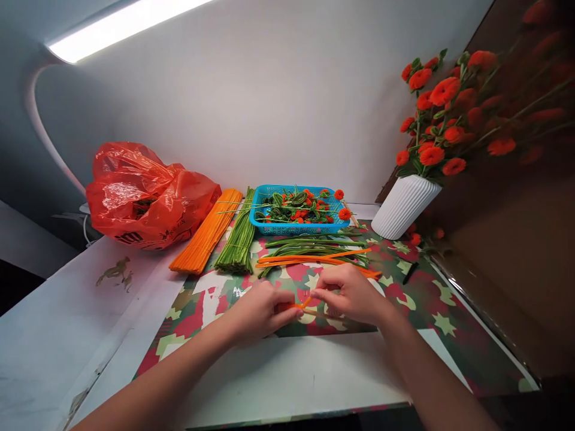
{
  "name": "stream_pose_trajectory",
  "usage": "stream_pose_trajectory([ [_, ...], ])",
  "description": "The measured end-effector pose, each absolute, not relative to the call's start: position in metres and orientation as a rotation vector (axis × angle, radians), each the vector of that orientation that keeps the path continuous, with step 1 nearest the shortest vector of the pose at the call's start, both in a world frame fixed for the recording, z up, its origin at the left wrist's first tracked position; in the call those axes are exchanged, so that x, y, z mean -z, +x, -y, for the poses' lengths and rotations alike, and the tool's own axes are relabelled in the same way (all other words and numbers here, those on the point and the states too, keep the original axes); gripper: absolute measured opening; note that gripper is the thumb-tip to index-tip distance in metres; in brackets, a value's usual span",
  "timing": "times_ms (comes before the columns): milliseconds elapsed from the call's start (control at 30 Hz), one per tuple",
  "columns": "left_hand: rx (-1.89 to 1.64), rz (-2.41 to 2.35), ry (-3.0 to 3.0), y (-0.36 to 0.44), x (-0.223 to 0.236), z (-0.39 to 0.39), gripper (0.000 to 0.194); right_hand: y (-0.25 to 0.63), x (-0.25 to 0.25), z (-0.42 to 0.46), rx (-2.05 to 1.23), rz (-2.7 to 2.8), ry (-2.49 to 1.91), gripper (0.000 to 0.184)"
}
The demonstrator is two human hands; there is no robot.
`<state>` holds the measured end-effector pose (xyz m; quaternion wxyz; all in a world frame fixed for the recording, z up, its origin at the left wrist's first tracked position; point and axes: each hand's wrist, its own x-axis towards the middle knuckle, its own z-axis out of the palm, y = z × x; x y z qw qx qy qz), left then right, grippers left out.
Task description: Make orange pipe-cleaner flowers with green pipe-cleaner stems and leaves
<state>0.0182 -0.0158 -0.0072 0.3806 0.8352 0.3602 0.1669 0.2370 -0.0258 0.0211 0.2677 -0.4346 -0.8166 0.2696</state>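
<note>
Between my hands is an orange pipe cleaner [307,303], bent where the fingers meet. My left hand [265,306] pinches it with thumb and forefinger. From the other side my right hand [348,292] pinches the short raised part, and a further length runs right beneath that hand. Just beyond the hands lie loose orange pipe cleaners [291,260] on top of loose green pipe cleaners [314,244]. To the left rest a thick orange bundle [209,230] and a green bundle [237,239] of pipe cleaners.
A blue basket [300,228] holds small orange flowers and green leaves. At right, a white ribbed vase [404,206] carries orange flowers [444,91] beside a dark reflective panel. A red plastic bag [148,197] sits at left under a lamp [126,27]. A white sheet [305,371] lies in front.
</note>
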Motion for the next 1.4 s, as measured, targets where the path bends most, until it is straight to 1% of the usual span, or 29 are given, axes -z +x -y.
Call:
stream_pose_trajectory([
  [33, -0.48, -1.002, 2.182, 0.019, 0.007, 0.015, 0.039, 0.234, -0.021, 0.028, -0.6, 2.229, -1.161, 0.033],
  [100, -0.588, -1.155, 2.2, 0.021, 0.008, 0.015, 0.039, 0.227, -0.019, 0.033, -0.463, 2.252, -1.128, 0.032],
  [200, -0.71, -1.262, 2.091, 0.022, 0.01, 0.014, 0.042, 0.219, -0.014, 0.04, -0.411, 2.268, -1.092, 0.031],
  [333, -0.846, -1.222, 1.819, 0.023, 0.011, 0.015, 0.043, 0.211, -0.006, 0.044, -0.346, 2.286, -1.109, 0.029],
  [400, -0.866, -1.146, 1.697, 0.023, 0.01, 0.016, 0.044, 0.21, -0.003, 0.043, -0.409, 2.282, -1.087, 0.03],
  [567, -0.747, -0.95, 1.552, 0.023, 0.008, 0.016, 0.048, 0.217, -0.001, 0.033, -0.77, 2.155, -1.098, 0.036],
  [700, -0.676, -0.888, 1.588, 0.019, 0.009, 0.015, 0.051, 0.226, -0.002, 0.023, -0.961, 2.054, -1.126, 0.04],
  [800, -0.517, -0.876, 1.771, 0.015, 0.009, 0.015, 0.047, 0.231, -0.004, 0.018, -1.004, 2.083, -1.189, 0.049],
  [867, -0.421, -0.892, 1.961, 0.014, 0.009, 0.014, 0.044, 0.231, -0.004, 0.018, -0.927, 2.138, -1.231, 0.051],
  [933, -0.421, -1.007, 2.126, 0.015, 0.008, 0.014, 0.042, 0.228, -0.003, 0.021, -0.756, 2.199, -1.23, 0.047],
  [1067, -0.613, -1.437, 2.17, 0.021, 0.004, 0.014, 0.045, 0.215, 0.005, 0.031, -0.352, 2.243, -1.065, 0.038],
  [1133, -0.703, -1.478, 2.091, 0.022, 0.003, 0.014, 0.047, 0.209, 0.01, 0.035, -0.273, 2.227, -1.001, 0.038],
  [1267, -0.833, -1.288, 1.823, 0.02, 0.004, 0.013, 0.049, 0.205, 0.016, 0.037, -0.354, 2.123, -0.988, 0.04],
  [1333, -0.844, -1.165, 1.708, 0.02, 0.005, 0.013, 0.049, 0.206, 0.015, 0.036, -0.494, 2.07, -0.984, 0.042],
  [1400, -0.824, -1.05, 1.623, 0.019, 0.005, 0.013, 0.05, 0.207, 0.014, 0.035, -0.7, 2.032, -0.975, 0.046],
])
